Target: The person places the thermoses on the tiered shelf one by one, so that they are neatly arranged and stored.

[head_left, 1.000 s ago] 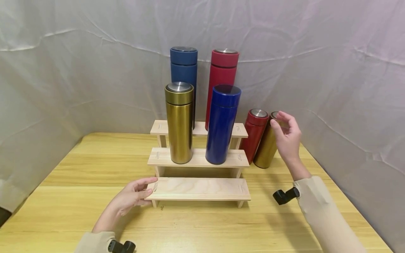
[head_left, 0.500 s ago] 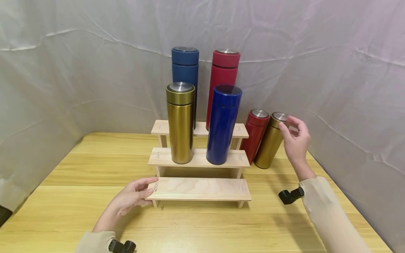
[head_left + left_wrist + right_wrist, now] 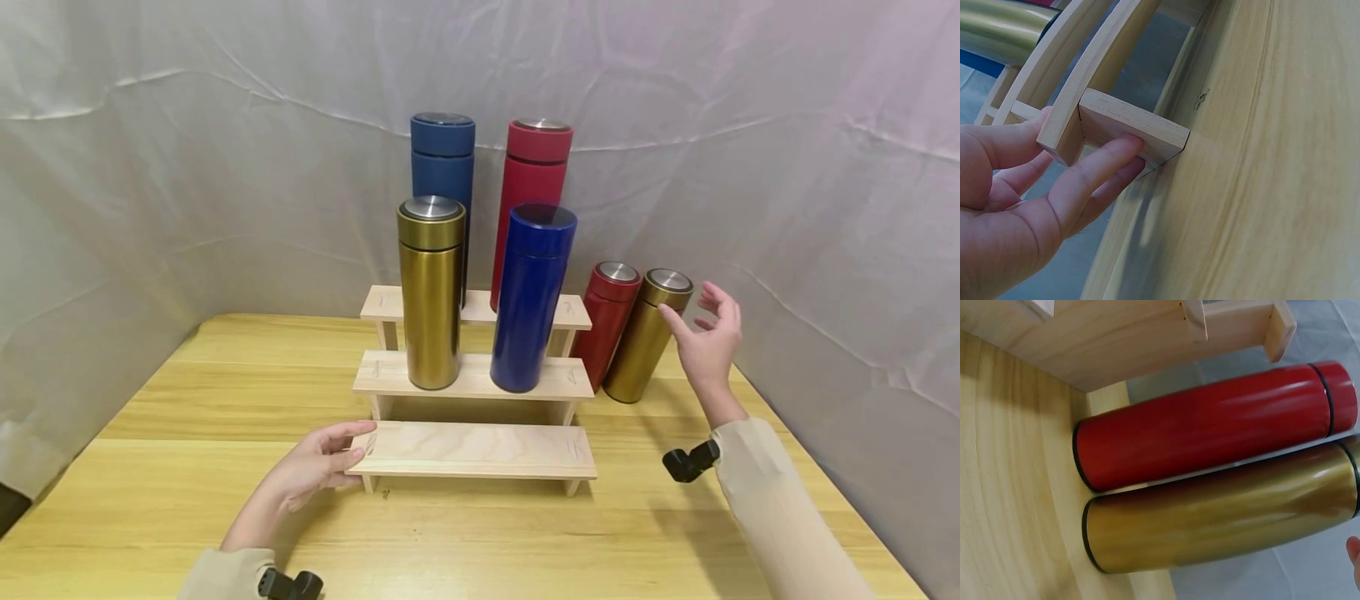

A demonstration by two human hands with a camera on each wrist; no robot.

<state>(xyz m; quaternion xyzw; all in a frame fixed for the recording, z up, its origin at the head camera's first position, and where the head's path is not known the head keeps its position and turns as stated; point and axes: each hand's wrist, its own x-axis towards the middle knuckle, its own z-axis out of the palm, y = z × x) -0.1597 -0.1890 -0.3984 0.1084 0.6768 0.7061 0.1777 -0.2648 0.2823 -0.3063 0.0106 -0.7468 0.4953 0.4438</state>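
My left hand [image 3: 318, 462] holds the left end of the lowest step of a three-step wooden display stand [image 3: 480, 450]. In the left wrist view, fingertips [image 3: 1125, 147] lie against the step's leg. To the stand's right, a gold thermos bottle [image 3: 637, 350] stands on the table beside a red thermos bottle [image 3: 603, 325]. My right hand [image 3: 708, 342] is raised just right of the gold bottle's lid, fingers loosely bent and holding nothing. In the right wrist view, a fingertip [image 3: 1354, 550] shows apart from the gold bottle.
On the middle step stand another gold thermos [image 3: 431, 308] and a glossy blue one [image 3: 528, 308]. Behind them, on the top step, are a matte blue thermos [image 3: 442, 171] and a matte red one [image 3: 534, 179]. A grey cloth [image 3: 262, 192] hangs around the wooden table [image 3: 450, 542].
My right hand has shifted right, from in front of the small gold bottle's lid to beside it. My left hand stays on the stand, and the bottles stand where they were.
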